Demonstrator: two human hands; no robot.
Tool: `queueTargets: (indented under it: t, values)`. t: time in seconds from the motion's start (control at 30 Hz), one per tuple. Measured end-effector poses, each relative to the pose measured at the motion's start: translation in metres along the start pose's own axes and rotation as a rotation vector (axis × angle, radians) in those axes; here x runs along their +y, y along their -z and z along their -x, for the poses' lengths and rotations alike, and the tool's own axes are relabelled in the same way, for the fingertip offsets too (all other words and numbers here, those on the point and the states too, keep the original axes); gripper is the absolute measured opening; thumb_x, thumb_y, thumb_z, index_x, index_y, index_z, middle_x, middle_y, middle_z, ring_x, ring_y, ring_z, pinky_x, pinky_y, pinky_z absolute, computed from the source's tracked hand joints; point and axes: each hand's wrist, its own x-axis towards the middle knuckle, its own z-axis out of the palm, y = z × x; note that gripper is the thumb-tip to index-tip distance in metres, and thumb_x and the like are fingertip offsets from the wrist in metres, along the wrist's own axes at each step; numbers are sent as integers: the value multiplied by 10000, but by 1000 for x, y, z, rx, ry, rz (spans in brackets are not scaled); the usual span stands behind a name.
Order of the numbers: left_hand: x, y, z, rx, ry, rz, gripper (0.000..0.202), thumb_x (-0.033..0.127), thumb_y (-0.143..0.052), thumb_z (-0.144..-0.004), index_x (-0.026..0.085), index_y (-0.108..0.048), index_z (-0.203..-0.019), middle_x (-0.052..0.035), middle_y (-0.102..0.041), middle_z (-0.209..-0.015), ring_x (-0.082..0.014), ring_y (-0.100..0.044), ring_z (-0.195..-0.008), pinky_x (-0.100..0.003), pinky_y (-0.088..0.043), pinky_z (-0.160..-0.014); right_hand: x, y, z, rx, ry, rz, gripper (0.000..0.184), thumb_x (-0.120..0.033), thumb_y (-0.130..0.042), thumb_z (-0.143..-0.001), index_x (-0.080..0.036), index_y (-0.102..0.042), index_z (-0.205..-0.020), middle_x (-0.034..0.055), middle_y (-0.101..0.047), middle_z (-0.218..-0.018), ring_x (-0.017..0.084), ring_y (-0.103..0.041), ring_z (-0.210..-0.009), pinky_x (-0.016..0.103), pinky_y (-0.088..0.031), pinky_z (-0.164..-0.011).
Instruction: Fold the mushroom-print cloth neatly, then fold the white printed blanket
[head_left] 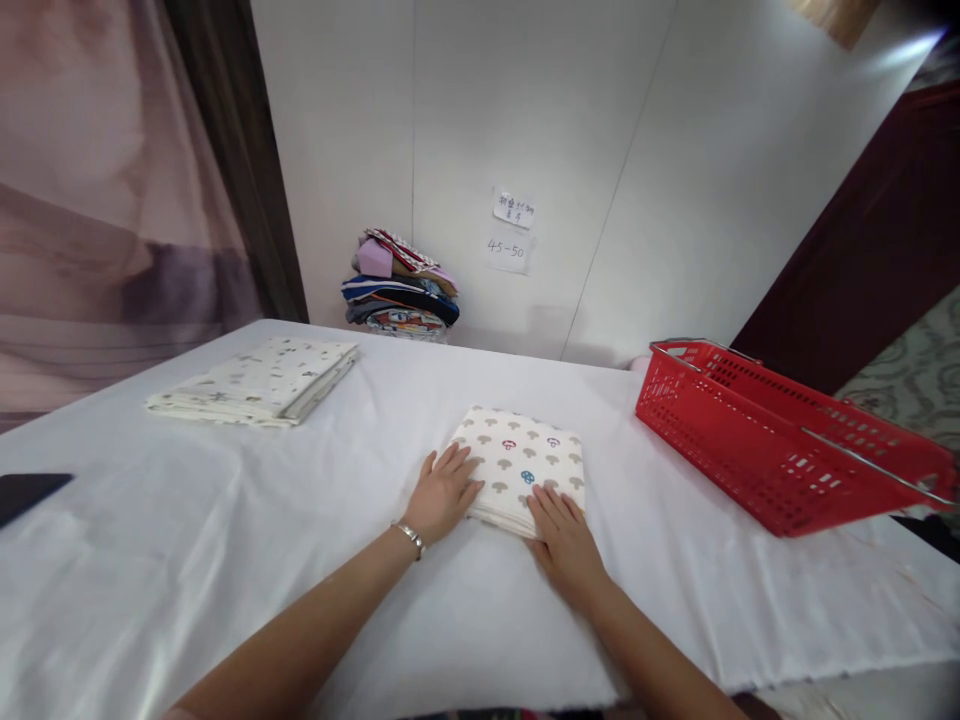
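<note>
A white cloth with a mushroom print (517, 455) lies folded into a thick, squarish bundle on the table in front of me. My left hand (444, 490) rests on its left edge, fingers stretched out and slightly apart. On the near right corner lies my right hand (564, 540), palm down with its fingers extended flat. Neither hand grips the cloth; both only touch its top and sides. A silver bracelet (410, 538) circles my left wrist.
Another folded printed cloth (255, 380) lies at the back left. A red plastic basket (750, 440) with metal handles stands at the right. A dark flat object (30, 492) is at the left edge. Behind the white-covered table (360, 620) sits a stack of fabrics (401, 285).
</note>
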Motion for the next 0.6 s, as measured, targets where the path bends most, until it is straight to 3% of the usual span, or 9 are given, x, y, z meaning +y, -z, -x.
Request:
queueTargets:
  t: [0.13, 0.2, 0.37, 0.47, 0.6]
  values:
    - [15, -2, 7, -12, -252, -57, 462, 452, -360, -881, 240, -423, -1286, -58, -365, -1397, -239, -256, -1315, -497, -149, -1078, -3, 1, 0, -9, -16, -21, 502, -231, -444, -837, -154, -371, -1327, 105, -351, -1392, 246, -255, -1305, 463, -257, -1043]
    - [16, -7, 10, -36, -312, -66, 489, 456, -381, -873, 243, -387, -1313, -60, -383, -1385, -242, -281, -1304, -496, -169, -1074, -5, 4, 0, -27, -36, -40, 503, -226, -444, -836, -150, -370, -1327, 104, -339, -1398, 242, -244, -1310, 460, -236, -1054]
    - [12, -15, 13, -14, -333, -86, 482, 422, -376, -885, 260, -347, -1338, -48, -377, -1389, -237, -274, -1309, -494, -185, -1072, -2, 25, -10, -144, -121, -197, 499, -336, -446, -854, -190, -372, -1326, 78, -332, -1405, 221, -249, -1311, 441, -225, -1061]
    - [12, -15, 12, -7, -322, -79, 477, 425, -369, -887, 272, -347, -1338, -44, -379, -1389, -239, -275, -1309, -500, -180, -1073, 12, 35, -28, -117, -237, -229, 502, -386, -393, -879, -180, -356, -1336, 87, -294, -1423, 212, -214, -1324, 430, -208, -1065]
    - [11, -17, 12, -31, -312, -64, 480, 435, -363, -886, 279, -346, -1339, -41, -374, -1392, -242, -273, -1310, -505, -174, -1074, 31, 27, -48, -108, -456, -124, 539, -398, -376, -879, -130, -336, -1345, 121, -241, -1440, 247, -161, -1336, 441, -188, -1063]
